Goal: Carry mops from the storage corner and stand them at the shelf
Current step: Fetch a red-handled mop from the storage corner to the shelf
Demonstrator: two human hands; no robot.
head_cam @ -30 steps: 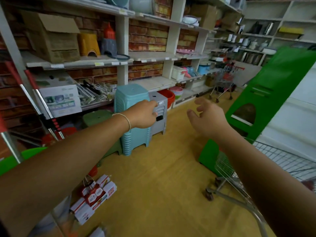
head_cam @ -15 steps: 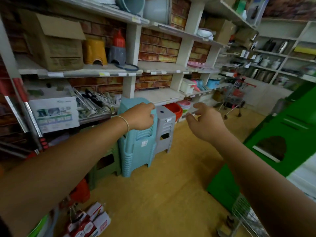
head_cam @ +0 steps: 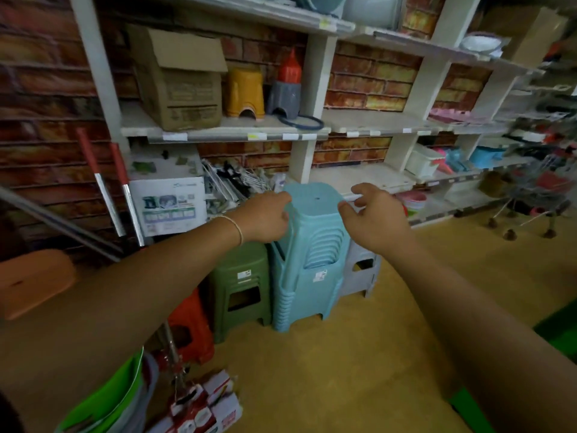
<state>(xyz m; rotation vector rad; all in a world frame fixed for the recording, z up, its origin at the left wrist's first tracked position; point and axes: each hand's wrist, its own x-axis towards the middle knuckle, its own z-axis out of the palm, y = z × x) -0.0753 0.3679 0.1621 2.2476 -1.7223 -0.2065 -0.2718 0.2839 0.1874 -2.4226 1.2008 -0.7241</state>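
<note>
Mop handles, red-gripped silver metal poles (head_cam: 120,195), lean against the brick-pattern wall beside the white shelf (head_cam: 224,132). Left hand (head_cam: 265,218) and right hand (head_cam: 376,218), fingers loosely spread, flank the light-blue plastic stool stack (head_cam: 309,260).

Light blue stool stack (head_cam: 307,245), green stool (head_cam: 239,285), red-handled mop poles (head_cam: 107,182), red brick-pattern wall (head_cam: 40,98)

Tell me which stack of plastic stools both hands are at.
The light blue stack, tallest, standing between the green stools and the grey ones; left hand and right hand flank its top.
</note>
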